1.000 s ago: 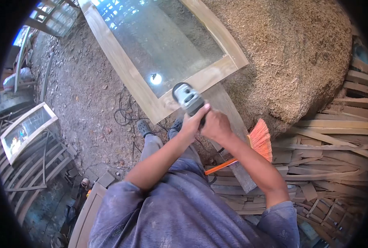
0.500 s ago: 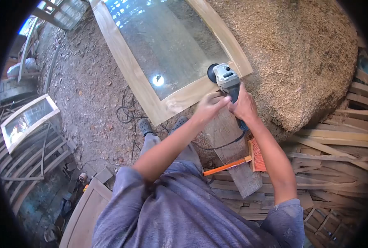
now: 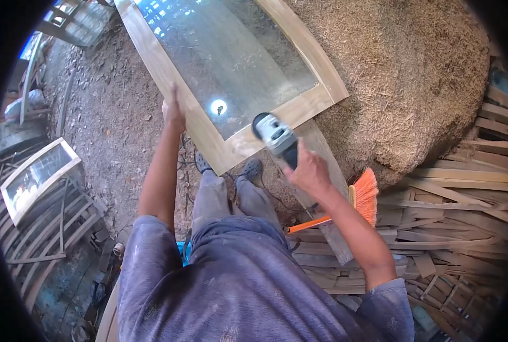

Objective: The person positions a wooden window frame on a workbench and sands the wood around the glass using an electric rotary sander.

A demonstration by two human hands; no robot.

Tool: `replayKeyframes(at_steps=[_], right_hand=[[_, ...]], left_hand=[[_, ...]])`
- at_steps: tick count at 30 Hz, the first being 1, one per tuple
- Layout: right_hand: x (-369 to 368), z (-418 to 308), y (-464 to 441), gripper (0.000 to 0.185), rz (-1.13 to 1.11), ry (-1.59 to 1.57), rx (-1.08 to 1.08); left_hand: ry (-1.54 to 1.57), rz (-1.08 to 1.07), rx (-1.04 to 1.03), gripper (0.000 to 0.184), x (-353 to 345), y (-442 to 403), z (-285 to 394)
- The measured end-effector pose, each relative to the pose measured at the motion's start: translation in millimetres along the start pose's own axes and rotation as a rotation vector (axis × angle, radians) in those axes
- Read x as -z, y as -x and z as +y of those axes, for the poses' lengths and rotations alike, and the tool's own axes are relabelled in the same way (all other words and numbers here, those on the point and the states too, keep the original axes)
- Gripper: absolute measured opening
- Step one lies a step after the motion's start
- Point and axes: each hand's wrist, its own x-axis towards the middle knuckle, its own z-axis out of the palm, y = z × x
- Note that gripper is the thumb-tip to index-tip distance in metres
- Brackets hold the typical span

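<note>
Over the near rail of the glazed wooden frame (image 3: pixel 308 107), I had the power tool (image 3: pixel 278 135) closed in the right hand (image 3: pixel 313 171) alone, now left of the frame's right corner. The left hand (image 3: pixel 175 111) had let go and reached the frame's left rail, fingers extended, contact unclear; control apparently fell to one hand.
</note>
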Motion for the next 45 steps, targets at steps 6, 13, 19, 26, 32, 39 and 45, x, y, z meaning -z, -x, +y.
replayKeyframes(at_steps=[6, 13, 19, 26, 32, 39, 45], right_hand=[[36, 69, -43, 0.075, 0.253, 0.008, -0.138], [3, -8, -17, 0.073, 0.100, 0.026, -0.062], [-37, -50, 15, 0.081, -0.058, 0.017, 0.114], [25, 20, -15, 0.078, 0.115, -0.014, -0.120], [50, 100, -44, 0.071, 0.314, -0.045, -0.153], [67, 140, -50, 0.069, 0.402, -0.021, -0.140], [30, 92, -5, 0.079, 0.119, -0.078, -0.214]], left_hand=[[-0.092, 0.121, -0.031, 0.060, -11, 8, 4], [-0.028, 0.018, 0.126, 0.063, 0, -2, 7], [0.006, -0.046, 0.162, 0.064, 1, 0, 9], [-0.039, -0.001, 0.133, 0.062, -5, 5, 8], [-0.092, 0.131, -0.030, 0.066, -9, 1, -6], [-0.143, 0.163, -0.069, 0.067, -3, -8, -9], [-0.174, 0.168, -0.056, 0.073, 0, -11, -12]])
